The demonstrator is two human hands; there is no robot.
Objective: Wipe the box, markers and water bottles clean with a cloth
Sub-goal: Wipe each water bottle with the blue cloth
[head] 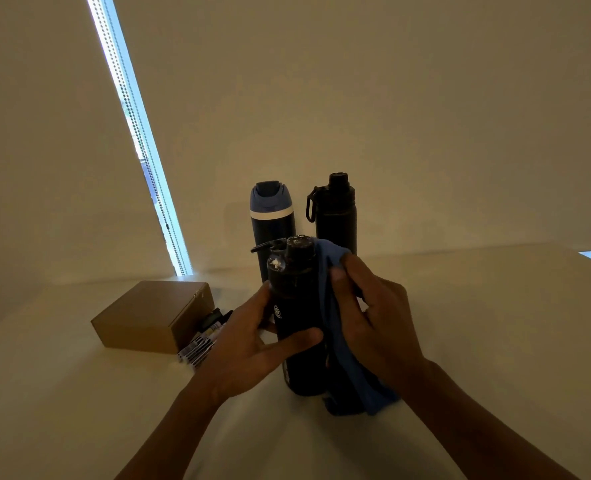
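Observation:
A black water bottle (pixel 295 306) with a dusty cap stands upright at the table's centre. My left hand (pixel 252 337) grips its body from the left, thumb across the front. My right hand (pixel 373 320) holds a blue cloth (pixel 352 372) against the bottle's right side, just below the cap; the cloth hangs down to the table. Behind stand a navy bottle with a blue lid (pixel 271 216) and a second black bottle (pixel 335 213). A brown cardboard box (pixel 152 315) lies at the left, with several markers (pixel 204 337) beside it, partly hidden by my left hand.
The white table (pixel 477 323) runs back to a pale roller blind. A bright window strip with a bead chain (pixel 138 133) slants down at the left. The room is dim.

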